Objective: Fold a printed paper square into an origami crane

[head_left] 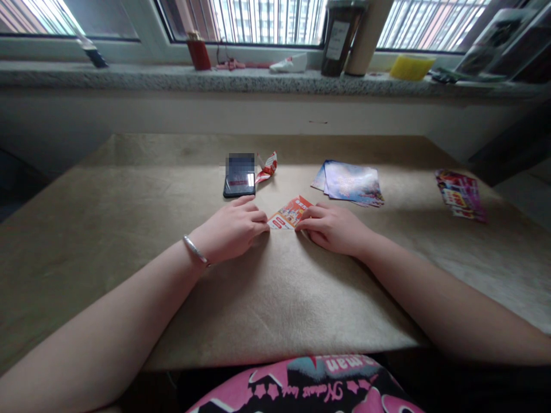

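A small printed paper, red-orange and white with a folded, pointed outline, lies flat on the table between my hands. My left hand, a silver bangle on its wrist, has its fingertips closed at the paper's lower left corner. At the lower right corner, the thumb and fingers of my right hand pinch the edge and cover part of the print. Just beyond my left hand is a dark phone. Beside the phone stands a folded red-and-white paper piece.
A stack of bluish-purple printed sheets lies behind my right hand. Farther right are several colourful cards. The table has a beige cover. Against the window, the stone sill holds a dark jar and a yellow tape roll.
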`<state>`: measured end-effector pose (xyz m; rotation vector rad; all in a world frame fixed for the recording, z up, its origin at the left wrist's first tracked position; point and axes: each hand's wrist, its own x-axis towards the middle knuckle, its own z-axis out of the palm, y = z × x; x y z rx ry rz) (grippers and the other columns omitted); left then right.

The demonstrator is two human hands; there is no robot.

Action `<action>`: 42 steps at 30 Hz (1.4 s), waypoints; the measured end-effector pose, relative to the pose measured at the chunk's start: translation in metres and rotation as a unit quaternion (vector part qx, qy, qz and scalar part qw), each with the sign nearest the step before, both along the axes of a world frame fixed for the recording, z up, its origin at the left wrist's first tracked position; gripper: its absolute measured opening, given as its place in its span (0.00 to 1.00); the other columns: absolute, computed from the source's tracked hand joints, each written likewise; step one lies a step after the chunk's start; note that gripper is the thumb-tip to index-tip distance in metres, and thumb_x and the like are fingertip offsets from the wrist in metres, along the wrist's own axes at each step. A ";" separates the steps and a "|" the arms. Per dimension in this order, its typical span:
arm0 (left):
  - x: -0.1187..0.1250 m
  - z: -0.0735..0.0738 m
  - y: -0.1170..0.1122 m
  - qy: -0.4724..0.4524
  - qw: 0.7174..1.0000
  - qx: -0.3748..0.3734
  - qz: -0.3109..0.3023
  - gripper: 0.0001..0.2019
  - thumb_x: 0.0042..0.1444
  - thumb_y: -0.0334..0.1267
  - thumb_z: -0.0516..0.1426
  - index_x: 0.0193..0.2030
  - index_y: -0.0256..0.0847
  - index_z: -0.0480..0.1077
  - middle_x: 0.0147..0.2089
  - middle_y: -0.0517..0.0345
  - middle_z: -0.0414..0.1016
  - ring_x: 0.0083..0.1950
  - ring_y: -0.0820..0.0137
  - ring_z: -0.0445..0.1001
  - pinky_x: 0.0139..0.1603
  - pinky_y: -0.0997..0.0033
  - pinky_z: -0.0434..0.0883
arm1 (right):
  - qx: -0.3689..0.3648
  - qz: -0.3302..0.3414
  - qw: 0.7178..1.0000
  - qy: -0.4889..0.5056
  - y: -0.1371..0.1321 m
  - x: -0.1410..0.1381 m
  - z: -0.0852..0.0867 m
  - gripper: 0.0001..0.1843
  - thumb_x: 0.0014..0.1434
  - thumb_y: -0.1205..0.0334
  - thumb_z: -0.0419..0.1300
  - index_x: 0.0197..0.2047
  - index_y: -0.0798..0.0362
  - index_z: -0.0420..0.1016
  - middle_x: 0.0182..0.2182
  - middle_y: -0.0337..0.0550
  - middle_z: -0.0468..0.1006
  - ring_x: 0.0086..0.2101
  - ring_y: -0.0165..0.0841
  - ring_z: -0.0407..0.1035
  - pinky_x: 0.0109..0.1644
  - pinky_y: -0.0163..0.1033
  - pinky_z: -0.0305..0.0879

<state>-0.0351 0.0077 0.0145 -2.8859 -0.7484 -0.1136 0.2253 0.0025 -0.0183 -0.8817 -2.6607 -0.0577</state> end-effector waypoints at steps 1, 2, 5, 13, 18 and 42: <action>-0.001 0.000 0.000 -0.001 1.000 -0.003 -0.001 0.13 0.53 0.28 0.54 0.43 0.43 0.75 0.39 0.58 0.76 0.43 0.68 0.72 0.61 0.56 0.59 | 0.000 0.000 1.000 0.001 0.000 0.000 0.000 0.14 0.59 0.67 0.53 0.42 0.49 0.78 0.39 0.46 0.77 0.39 0.35 0.66 0.41 0.39 0.62; -0.001 0.001 0.000 0.000 1.000 -0.005 -0.002 0.13 0.53 0.28 0.54 0.43 0.44 0.75 0.39 0.58 0.76 0.43 0.68 0.72 0.61 0.57 0.59 | 0.000 0.000 1.000 0.002 0.000 0.000 0.000 0.14 0.59 0.67 0.53 0.42 0.49 0.78 0.39 0.46 0.77 0.39 0.35 0.66 0.41 0.39 0.62; -0.003 0.003 0.001 0.001 1.000 -0.008 0.000 0.14 0.52 0.28 0.54 0.42 0.44 0.75 0.39 0.58 0.76 0.43 0.67 0.71 0.61 0.58 0.60 | 0.000 0.002 1.000 0.004 0.000 0.001 0.000 0.14 0.59 0.67 0.52 0.42 0.49 0.78 0.39 0.46 0.77 0.39 0.35 0.66 0.41 0.39 0.62; -0.007 0.005 0.002 0.023 1.000 -0.004 0.002 0.13 0.53 0.28 0.54 0.41 0.44 0.76 0.38 0.58 0.76 0.42 0.66 0.70 0.50 0.64 0.65 | -0.003 0.004 1.000 0.003 0.000 0.001 0.001 0.15 0.59 0.67 0.52 0.42 0.49 0.78 0.39 0.46 0.77 0.39 0.36 0.67 0.40 0.39 0.62; -0.007 0.006 0.002 0.025 0.999 -0.020 0.016 0.13 0.53 0.27 0.53 0.41 0.44 0.76 0.39 0.57 0.76 0.43 0.66 0.70 0.47 0.66 0.66 | -0.004 0.003 1.000 0.004 0.000 0.001 0.001 0.15 0.59 0.68 0.52 0.42 0.49 0.78 0.39 0.46 0.77 0.38 0.35 0.66 0.40 0.39 0.61; -0.015 -0.007 0.008 -0.023 0.999 -0.041 0.009 0.16 0.54 0.29 0.50 0.46 0.43 0.73 0.43 0.54 0.75 0.42 0.69 0.71 0.43 0.70 0.70 | 0.009 0.011 1.000 -0.014 -0.001 0.000 0.000 0.14 0.60 0.66 0.52 0.44 0.49 0.77 0.42 0.47 0.77 0.40 0.36 0.66 0.40 0.39 0.61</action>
